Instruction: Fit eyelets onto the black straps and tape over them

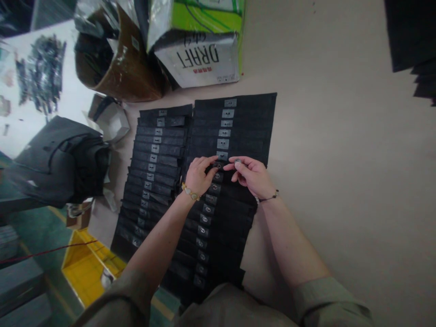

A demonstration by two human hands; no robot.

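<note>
At black strap edge [262,154], left hand [200,176], right hand [250,177] close.

**Beige desk [340,136] above a green-painted floor [34,231]**

A yellow bin [88,268] sits on the floor, with a red cable [47,251] running just beside it and a yellow stripe [56,213] along the paint. At the desk's far edge stand a foil-lined cardboard box [126,77] and a white printed sack [197,59]. A dark grey cloth bundle [57,163] slumps nearby, beside a white surface [20,122] strewn with dark scraps. The light is flat and even.
</note>
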